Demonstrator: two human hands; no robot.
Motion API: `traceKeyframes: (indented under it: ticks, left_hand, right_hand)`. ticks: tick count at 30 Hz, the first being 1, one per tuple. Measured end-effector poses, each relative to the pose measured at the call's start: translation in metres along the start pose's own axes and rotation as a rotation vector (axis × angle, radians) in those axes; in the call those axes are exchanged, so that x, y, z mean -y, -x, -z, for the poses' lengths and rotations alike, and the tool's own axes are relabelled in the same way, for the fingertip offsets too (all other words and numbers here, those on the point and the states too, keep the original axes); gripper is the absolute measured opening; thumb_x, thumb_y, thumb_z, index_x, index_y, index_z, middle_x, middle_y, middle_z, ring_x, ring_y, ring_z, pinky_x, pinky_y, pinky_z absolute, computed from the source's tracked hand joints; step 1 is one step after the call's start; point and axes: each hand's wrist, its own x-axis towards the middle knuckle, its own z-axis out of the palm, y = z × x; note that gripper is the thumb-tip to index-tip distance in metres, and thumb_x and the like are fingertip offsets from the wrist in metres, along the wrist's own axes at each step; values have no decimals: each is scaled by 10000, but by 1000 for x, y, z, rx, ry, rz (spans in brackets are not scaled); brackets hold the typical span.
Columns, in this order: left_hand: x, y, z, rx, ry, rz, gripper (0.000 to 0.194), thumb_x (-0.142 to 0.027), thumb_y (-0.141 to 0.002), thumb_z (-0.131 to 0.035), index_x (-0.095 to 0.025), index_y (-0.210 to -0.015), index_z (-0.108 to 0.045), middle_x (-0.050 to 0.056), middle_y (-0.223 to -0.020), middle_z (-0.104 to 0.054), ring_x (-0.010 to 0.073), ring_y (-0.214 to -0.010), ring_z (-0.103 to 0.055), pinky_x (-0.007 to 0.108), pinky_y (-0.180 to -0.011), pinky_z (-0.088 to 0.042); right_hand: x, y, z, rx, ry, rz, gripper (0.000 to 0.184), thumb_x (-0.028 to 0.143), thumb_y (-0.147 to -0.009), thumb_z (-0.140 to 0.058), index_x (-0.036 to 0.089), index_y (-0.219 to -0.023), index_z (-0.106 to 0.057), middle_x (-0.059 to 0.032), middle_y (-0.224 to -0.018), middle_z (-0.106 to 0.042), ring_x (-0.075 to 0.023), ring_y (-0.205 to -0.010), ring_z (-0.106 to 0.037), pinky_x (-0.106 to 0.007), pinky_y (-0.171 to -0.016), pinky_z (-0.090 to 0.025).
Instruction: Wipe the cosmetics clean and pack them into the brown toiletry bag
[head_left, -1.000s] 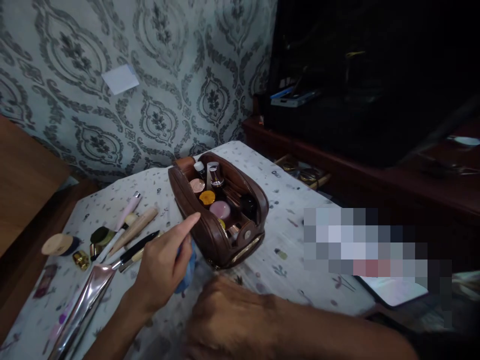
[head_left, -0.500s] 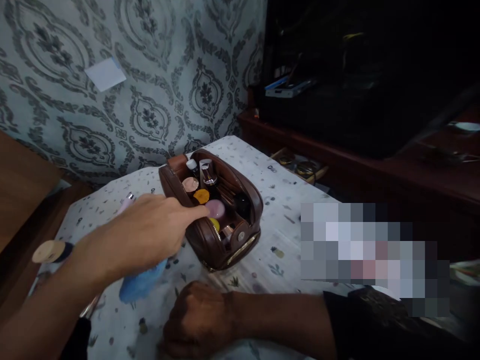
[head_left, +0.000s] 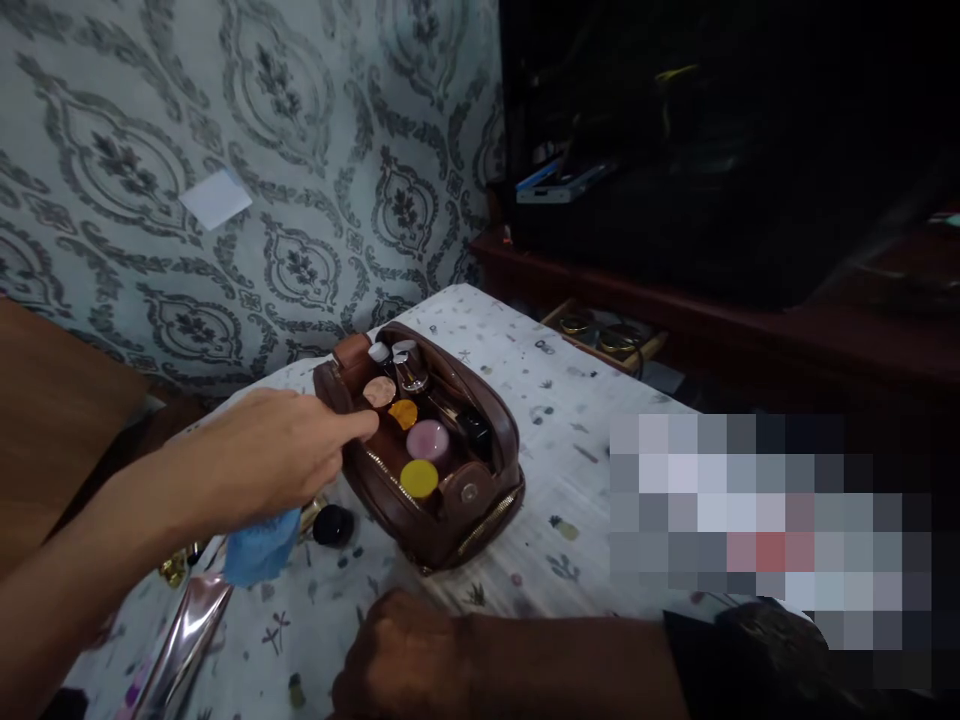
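Note:
A brown leather makeup bag (head_left: 480,530) stands unzipped on the table. My left hand (head_left: 300,440) is at its near-left rim, index finger over the edge and the other fingers curled outside. Inside the bag are a yellow lid (head_left: 418,479), a pinkish-purple lid (head_left: 428,440), an orange lid (head_left: 403,414), a round peach lid (head_left: 379,391) and a silver-capped bottle (head_left: 410,370). Below the bag my right hand (head_left: 405,650) rests on the table in a fist, its palm side hidden. Under my left hand a blue item (head_left: 261,548) shows partly.
A shiny pink tube (head_left: 187,635) and a black-capped container (head_left: 334,525) lie on the patterned tablecloth (head_left: 577,520). Beyond the table edge sits an open wooden drawer (head_left: 600,335). A dark screen (head_left: 712,150) stands behind. A pixelated patch covers the right side.
My left index finger has drawn back left from the bag's interior to its rim. The bag's mouth looks wider, showing more of the yellow lid. The view has shifted slightly; my right fist stays put.

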Motion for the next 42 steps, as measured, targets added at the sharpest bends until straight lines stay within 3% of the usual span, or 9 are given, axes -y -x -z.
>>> traceKeyframes:
  ticks: [3, 7, 16, 25, 29, 33, 36, 38, 42]
  left_hand:
    - [8, -11, -3, 48, -93, 82, 322, -161, -865, -443, -249, -1107, -635, 47, -726, -676, 233, -646, -631, 298, -560, -358]
    - [17, -22, -8, -12, -76, 146, 266, -196, -865, -488, -243, -1094, -615, 77, -802, -712, 264, -724, -670, 319, -598, -403]
    - [17, -1, -36, -212, 53, 238, 257, -228, -886, -413, -251, -1045, -613, 46, -786, -691, 223, -690, -643, 304, -589, -369]
    - [-28, 27, -43, -375, 461, 155, 349, -224, -907, -401, -272, -1166, -631, -52, -683, -658, 108, -500, -544, 223, -539, -371]
    - [-39, 29, -45, -354, 523, 223, 359, -212, -900, -398, -266, -1200, -588, -62, -659, -634, 113, -512, -550, 212, -543, -373]
    - [-29, 21, -41, -275, 488, 219, 397, -189, -870, -398, -272, -1228, -549, -62, -605, -557, 154, -555, -572, 234, -571, -371]
    - [-9, 9, -40, -233, 372, 252, 383, -192, -851, -423, -266, -1205, -549, -30, -655, -578, 192, -640, -604, 257, -595, -364]
    - [9, 0, -42, -217, 284, 264, 343, -191, -853, -427, -257, -1166, -551, -5, -705, -600, 205, -681, -606, 267, -590, -342]
    - [41, -16, -46, -207, 315, 123, 336, -151, -790, -465, -257, -1096, -558, -12, -740, -595, 191, -691, -573, 270, -594, -323]
  right_hand:
    - [0, 0, 3, 10, 6, -5, 347, 425, -991, -524, 209, -743, -634, 35, -750, -753, -116, -643, -655, -288, -495, -311]
    - [0, -1, 6, 38, 5, -15, 373, 434, -1004, -493, 201, -755, -643, 24, -749, -753, -115, -639, -657, -286, -493, -310]
    - [1, -3, 4, 24, -11, -55, 351, 438, -987, -503, 207, -772, -656, 23, -745, -758, -124, -630, -671, -295, -484, -304]
    - [1, -2, -2, -14, -8, -70, 361, 419, -966, -513, 206, -696, -623, 30, -699, -736, -124, -593, -648, -269, -481, -319]
    - [3, -2, 3, -194, 53, 51, 374, 411, -970, -530, 212, -658, -589, 42, -620, -669, -122, -559, -591, -274, -490, -342]
    - [13, 7, 57, -602, 200, 233, 434, 366, -999, -503, 219, -592, -534, 44, -532, -547, -113, -501, -486, -281, -498, -344]
    - [9, 24, 117, -816, 261, -44, 321, 256, -1014, -436, 198, -752, -612, -29, -695, -622, -153, -649, -561, -301, -631, -417]
    - [-7, 35, 151, -931, 332, -502, 234, 299, -991, -479, 181, -865, -637, -49, -750, -620, -177, -705, -580, -299, -653, -425]
    - [-56, 43, 188, -623, 405, -991, 423, 390, -869, -601, 118, -1192, -628, -162, -1092, -636, -231, -812, -613, -310, -657, -426]
